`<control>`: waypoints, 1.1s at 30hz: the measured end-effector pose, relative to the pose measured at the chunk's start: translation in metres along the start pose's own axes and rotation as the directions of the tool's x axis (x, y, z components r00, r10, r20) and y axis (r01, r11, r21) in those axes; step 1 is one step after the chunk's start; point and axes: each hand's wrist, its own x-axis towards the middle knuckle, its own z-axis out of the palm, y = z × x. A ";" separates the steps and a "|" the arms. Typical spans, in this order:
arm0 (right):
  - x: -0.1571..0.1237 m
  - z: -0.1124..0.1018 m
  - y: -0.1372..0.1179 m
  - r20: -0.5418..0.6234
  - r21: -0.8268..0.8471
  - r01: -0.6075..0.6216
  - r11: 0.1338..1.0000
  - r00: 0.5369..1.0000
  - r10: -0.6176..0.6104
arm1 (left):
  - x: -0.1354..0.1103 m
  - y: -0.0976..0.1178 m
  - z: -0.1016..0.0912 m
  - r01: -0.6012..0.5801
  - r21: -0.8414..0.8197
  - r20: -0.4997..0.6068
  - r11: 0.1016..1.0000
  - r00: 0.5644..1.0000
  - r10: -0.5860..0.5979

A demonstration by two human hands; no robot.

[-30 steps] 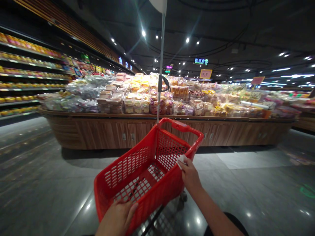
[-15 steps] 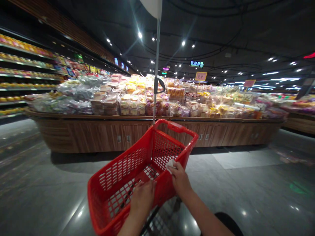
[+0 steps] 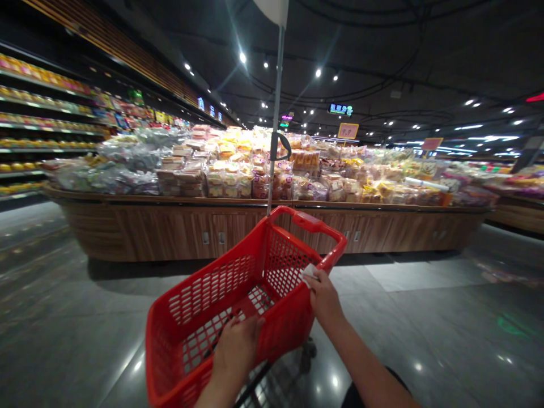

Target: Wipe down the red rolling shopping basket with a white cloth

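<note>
A red plastic shopping basket point(image 3: 212, 294) on a wheeled cart stands in front of me, with nothing in it. My left hand point(image 3: 236, 348) is closed over its near rim. My right hand point(image 3: 323, 296) grips the right rim and pinches a small white slip of paper point(image 3: 308, 272) against it. A thin metal pole point(image 3: 275, 113) rises from the far end of the basket, with a white flag at its top.
A long wooden display island point(image 3: 212, 226) piled with bagged breads and pastries runs across the aisle ahead. Stocked wall shelves point(image 3: 42, 130) line the left side. Glossy grey floor point(image 3: 425, 317) lies all around, with another display at the far right.
My left hand slid forward along the near rim from the corner and now stays there. The basket shifted slightly left and then back, and the view panned a little.
</note>
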 end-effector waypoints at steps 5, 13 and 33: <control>-0.004 -0.004 -0.009 0.017 -0.011 0.054 0.998 0.998 -0.054 | -0.004 -0.009 -0.002 -0.004 0.010 0.023 1.000 1.000 0.004; 0.009 -0.023 0.003 -0.036 -0.146 -0.082 0.986 0.996 0.077 | -0.006 -0.019 -0.007 -0.046 0.024 0.041 0.999 0.998 0.045; -0.010 -0.023 -0.014 0.076 0.008 0.128 0.992 0.989 -0.128 | -0.008 -0.041 -0.001 -0.048 -0.040 0.031 0.998 0.998 0.049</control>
